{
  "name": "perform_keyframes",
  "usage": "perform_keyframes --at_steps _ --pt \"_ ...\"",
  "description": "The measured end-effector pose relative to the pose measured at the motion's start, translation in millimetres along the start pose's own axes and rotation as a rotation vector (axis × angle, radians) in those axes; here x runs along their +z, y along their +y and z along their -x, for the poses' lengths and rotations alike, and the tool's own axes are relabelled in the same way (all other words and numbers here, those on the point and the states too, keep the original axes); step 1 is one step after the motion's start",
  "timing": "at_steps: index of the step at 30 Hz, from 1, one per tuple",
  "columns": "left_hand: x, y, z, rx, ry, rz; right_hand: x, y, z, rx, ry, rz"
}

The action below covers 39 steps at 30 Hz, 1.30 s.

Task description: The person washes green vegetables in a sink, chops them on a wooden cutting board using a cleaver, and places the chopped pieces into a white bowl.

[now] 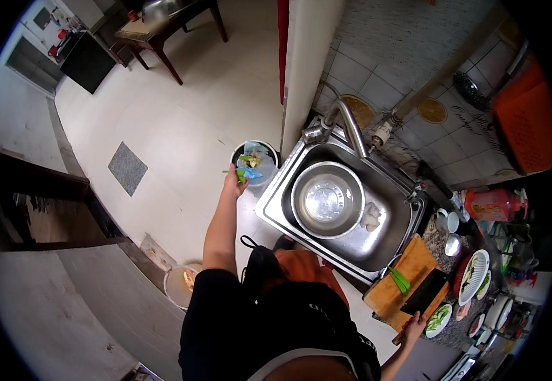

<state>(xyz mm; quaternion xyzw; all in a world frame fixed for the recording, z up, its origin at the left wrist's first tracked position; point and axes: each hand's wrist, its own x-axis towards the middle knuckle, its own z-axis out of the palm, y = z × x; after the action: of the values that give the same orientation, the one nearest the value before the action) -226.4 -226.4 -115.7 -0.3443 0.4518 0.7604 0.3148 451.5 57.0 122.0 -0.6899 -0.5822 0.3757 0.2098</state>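
Observation:
My left hand (234, 183) reaches out over the waste bin (271, 151), fingers closed round some green vegetable trimmings (241, 176). Inside the bin, a thin plastic bag holds pale and green scraps (252, 159). Off to the right, my right hand (415, 327) grips the handle of a cleaver (425, 292), its dark, broad blade resting flat on the wooden cutting board (390, 306). A few long green vegetable pieces (399, 280) lie on the board beside the blade.
A steel sink (393, 244) holds a metal basin (328, 200) and a pale cloth-like lump (370, 216) under the tap (352, 127). Right of the board stand a plate of cut greens (439, 319) and a white basket (474, 277). A bucket (177, 289) sits on the floor at left.

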Motion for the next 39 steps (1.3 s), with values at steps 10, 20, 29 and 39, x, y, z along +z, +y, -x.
perform_keyframes --at_steps 10,20,29,39 --pt "-12 -34 0 0.154 0.104 -0.628 -2 42 9 -0.227 0.162 0.445" --pt "-222 -64 87 0.251 0.019 -1.247 64 59 -18 -0.37 0.187 0.777" --pt "-403 -47 187 -0.361 -0.566 -1.359 76 88 -27 -0.363 0.372 1.072" --pt "-500 -12 204 -0.568 -0.397 -1.084 244 -109 44 -0.961 0.295 0.551"
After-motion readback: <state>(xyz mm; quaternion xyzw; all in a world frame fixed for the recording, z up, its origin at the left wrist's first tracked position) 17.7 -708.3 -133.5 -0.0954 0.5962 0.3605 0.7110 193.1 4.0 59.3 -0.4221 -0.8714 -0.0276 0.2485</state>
